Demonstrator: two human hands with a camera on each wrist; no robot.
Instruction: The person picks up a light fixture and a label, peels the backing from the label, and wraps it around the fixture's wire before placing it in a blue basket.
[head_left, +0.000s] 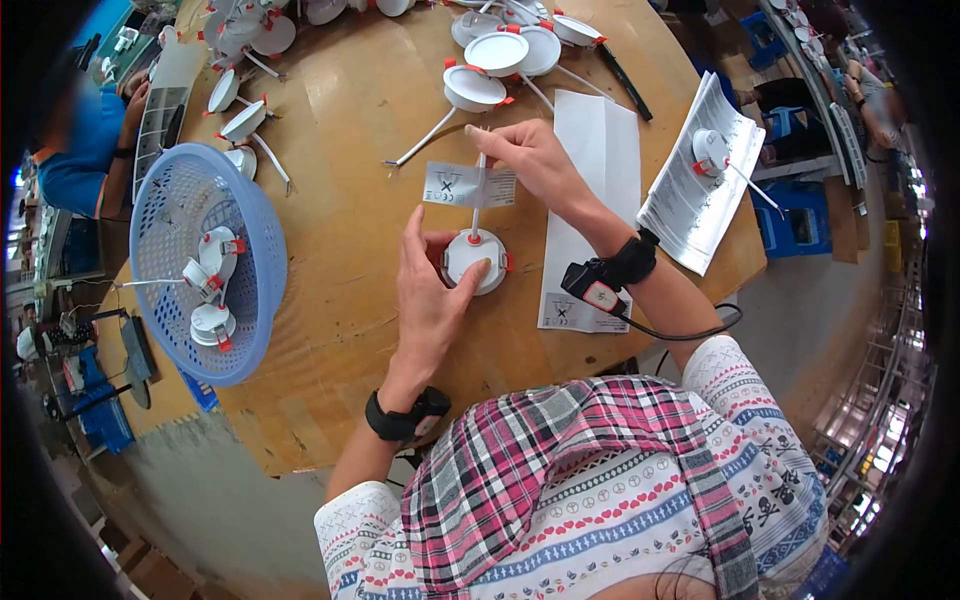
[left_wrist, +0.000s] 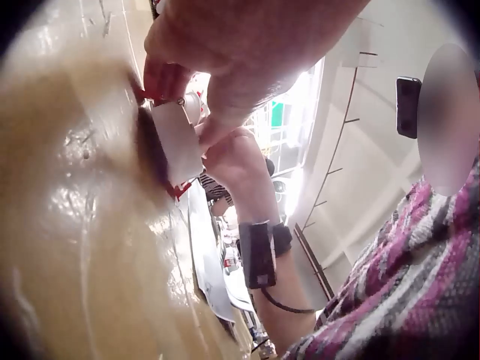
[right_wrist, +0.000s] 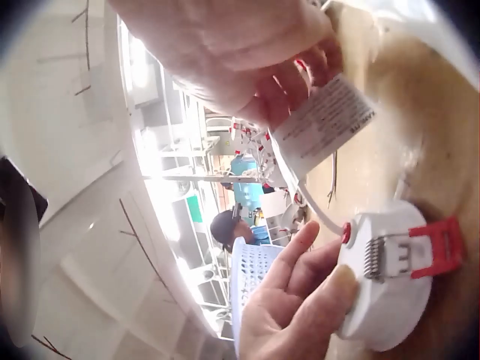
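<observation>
A round white downlight (head_left: 472, 258) with red-tipped spring clips (right_wrist: 439, 251) is on the wooden table in front of me. My left hand (head_left: 428, 290) grips its rim between thumb and fingers. From its top a white cable (head_left: 476, 222) rises toward my right hand (head_left: 545, 168), whose thumb and fingers pinch the cable near its far end. A small printed label (head_left: 452, 186) hangs around the cable just below the right fingers, its printed face showing in the right wrist view. In the left wrist view the left hand covers part of the downlight.
A blue perforated basket (head_left: 270, 290) with several downlights stands at the left. More downlights (head_left: 497, 52) lie at the back. On the right are a white label sheet (head_left: 600, 150), a stack of printed papers (head_left: 690, 215) with one downlight on it, and a black pen (head_left: 625, 82).
</observation>
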